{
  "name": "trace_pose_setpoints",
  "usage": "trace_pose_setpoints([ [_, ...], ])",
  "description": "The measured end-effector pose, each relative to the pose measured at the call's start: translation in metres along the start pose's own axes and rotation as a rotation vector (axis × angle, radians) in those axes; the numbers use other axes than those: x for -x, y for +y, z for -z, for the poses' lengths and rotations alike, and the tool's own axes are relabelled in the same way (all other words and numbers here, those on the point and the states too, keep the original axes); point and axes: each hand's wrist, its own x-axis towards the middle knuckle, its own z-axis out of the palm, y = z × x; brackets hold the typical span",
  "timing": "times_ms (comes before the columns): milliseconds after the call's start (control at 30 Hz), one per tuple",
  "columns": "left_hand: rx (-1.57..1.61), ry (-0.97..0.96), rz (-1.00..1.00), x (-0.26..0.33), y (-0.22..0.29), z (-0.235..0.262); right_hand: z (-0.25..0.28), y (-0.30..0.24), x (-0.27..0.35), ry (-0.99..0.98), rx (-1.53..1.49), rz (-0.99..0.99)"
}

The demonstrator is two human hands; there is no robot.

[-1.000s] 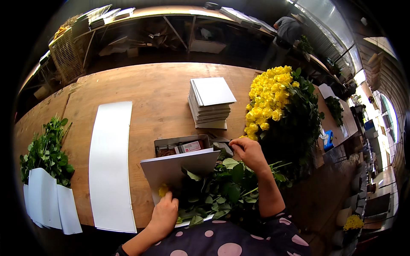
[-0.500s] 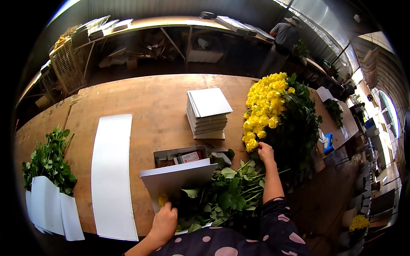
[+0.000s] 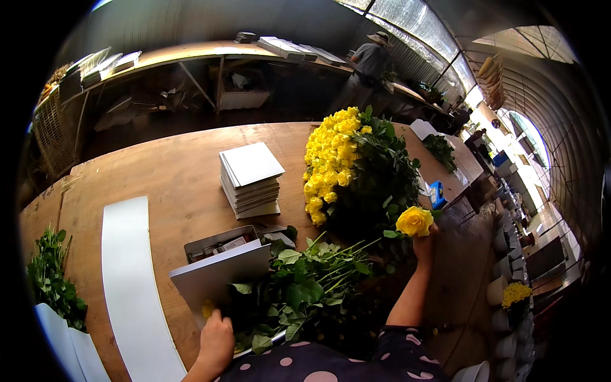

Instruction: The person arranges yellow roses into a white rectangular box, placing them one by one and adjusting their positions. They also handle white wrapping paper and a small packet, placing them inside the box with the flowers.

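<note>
My right hand [image 3: 425, 240] is closed on a yellow rose [image 3: 414, 221], lifted to the right of a large heap of yellow roses [image 3: 332, 156] on the table. Curled low by an upright pale board [image 3: 207, 286], my left hand [image 3: 217, 335] has yellow petals [image 3: 208, 308] at its fingertips. Leafy green stems [image 3: 318, 280] lie between my two arms, their cut ends pointing right. Behind the board sits an open box [image 3: 198, 244] with small items inside.
A stack of white cards [image 3: 251, 181] stands mid-table, left of the roses. Further left lie a long white sheet [image 3: 135, 274] and a leafy bundle [image 3: 56, 274] in white wrapping. A person [image 3: 370, 60] stands near the back bench [image 3: 191, 54]. White buckets [image 3: 498, 290] line the right.
My right hand has drawn one yellow rose away from the heap, to the right. The view has turned rightward, while my left hand stays by the board.
</note>
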Motion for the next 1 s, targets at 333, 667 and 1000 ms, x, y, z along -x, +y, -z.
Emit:
trace_pose_setpoints([
  [333,-0.043,-0.034,-0.038,0.001,-0.010,-0.003,0.039,-0.051,0.012,0.117,-0.145,0.009],
  [667,-0.026,-0.047,-0.071,0.000,-0.001,0.006,0.066,-0.056,0.055,0.067,-0.185,-0.138],
  [1000,-0.078,-0.031,-0.075,0.000,-0.011,-0.001,0.109,-0.078,0.076,0.231,-0.291,-0.153],
])
